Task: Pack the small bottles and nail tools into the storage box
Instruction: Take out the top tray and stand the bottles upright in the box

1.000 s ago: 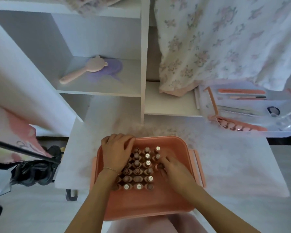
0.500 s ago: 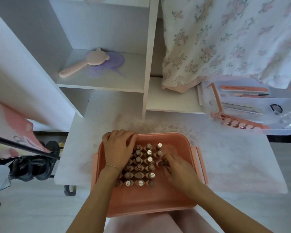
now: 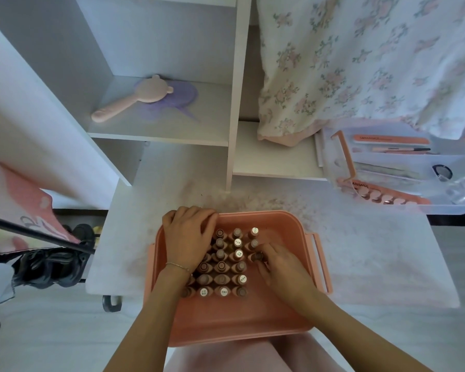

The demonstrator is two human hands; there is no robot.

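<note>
A pink storage box (image 3: pixel 253 326) sits at the table's near edge. Inside it, several small bottles (image 3: pixel 227 267) stand upright in rows. My left hand (image 3: pixel 189 237) lies palm down over the left bottles, fingers together, covering some of them. My right hand (image 3: pixel 282 267) is inside the box at the right of the rows, its fingertips pinched on one small bottle (image 3: pixel 258 255) in the right column. Nail tools, among them an orange nail file (image 3: pixel 389 140), lie in a clear tray (image 3: pixel 403 208) at the far right.
White shelving (image 3: pixel 234 103) rises behind the table, with a pink brush (image 3: pixel 134 99) on a purple mat. A floral cloth (image 3: pixel 360 63) hangs at the upper right. The box's pink handle (image 3: pixel 321 261) sticks out on the right. Dark shoes (image 3: pixel 51 264) lie on the floor at the left.
My view has shifted slightly. Both hands stay in the box; the right fingers have closed more tightly on the bottle in the right column.
</note>
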